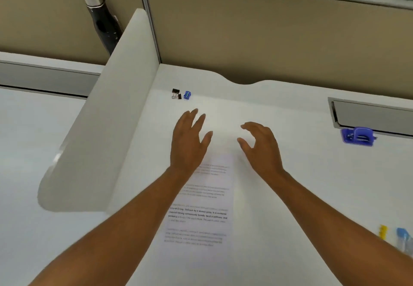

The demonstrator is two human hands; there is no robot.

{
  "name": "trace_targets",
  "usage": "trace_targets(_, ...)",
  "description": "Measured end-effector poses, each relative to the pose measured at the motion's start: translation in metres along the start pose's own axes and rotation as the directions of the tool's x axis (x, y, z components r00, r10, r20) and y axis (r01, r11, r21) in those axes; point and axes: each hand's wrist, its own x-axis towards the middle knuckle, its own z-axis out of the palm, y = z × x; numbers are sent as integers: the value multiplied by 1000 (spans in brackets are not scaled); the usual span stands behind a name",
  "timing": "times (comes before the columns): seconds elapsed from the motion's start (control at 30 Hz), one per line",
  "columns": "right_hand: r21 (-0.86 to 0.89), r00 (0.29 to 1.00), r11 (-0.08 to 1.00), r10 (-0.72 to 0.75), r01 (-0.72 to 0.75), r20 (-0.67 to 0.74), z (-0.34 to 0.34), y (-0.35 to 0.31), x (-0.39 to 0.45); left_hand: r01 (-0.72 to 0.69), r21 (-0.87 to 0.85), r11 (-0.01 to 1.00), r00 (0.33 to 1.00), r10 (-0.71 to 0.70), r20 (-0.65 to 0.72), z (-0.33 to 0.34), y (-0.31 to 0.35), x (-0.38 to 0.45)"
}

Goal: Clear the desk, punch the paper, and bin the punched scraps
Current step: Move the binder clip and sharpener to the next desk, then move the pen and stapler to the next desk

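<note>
A printed sheet of paper (207, 207) lies flat on the white desk (290, 173), between my forearms. My left hand (188, 142) hovers beyond the sheet's far edge with fingers spread and straight, holding nothing. My right hand (259, 144) is beside it, fingers loosely curved and empty. A blue hole punch (357, 137) sits at the right, just below a grey cable tray. Black binder clips (176, 94) and a small blue sharpener (187, 95) lie together at the far left of the desk, beyond my left hand.
A white curved divider (107, 124) walls off the desk's left side. A dark steel bottle (102, 19) stands behind it. The grey cable tray (375, 113) is sunk into the desk at right. A yellow item (383, 232) and a blue item (403, 238) lie at the right edge.
</note>
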Motion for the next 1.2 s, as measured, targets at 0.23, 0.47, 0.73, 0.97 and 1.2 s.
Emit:
trace_targets(0.23, -408, 999, 913, -38, 26, -22, -81, 85, -132, -329, 134, 935, 937, 305, 171, 73, 108, -107)
trace_targets(0.47, -618, 994, 779, 101, -105, -42, -147, 156, -237, -531, 196, 824, 826, 452, 336, 149, 215, -188)
trace_targets(0.73, -593, 965, 770, 259, -234, -45, -200, 214, -308, -620, 220, 753, 757, 501, 419, 208, 285, -238)
trace_targets(0.97, -363, 960, 889, 268, -280, -82, -224, 233, -324, -571, 260, 779, 755, 375, 538, 234, 321, -247)
trace_targets(1.2, -150, 749, 733, 648, -663, -140, -232, 232, -293, -446, 216, 868, 793, 272, 544, 241, 338, -243)
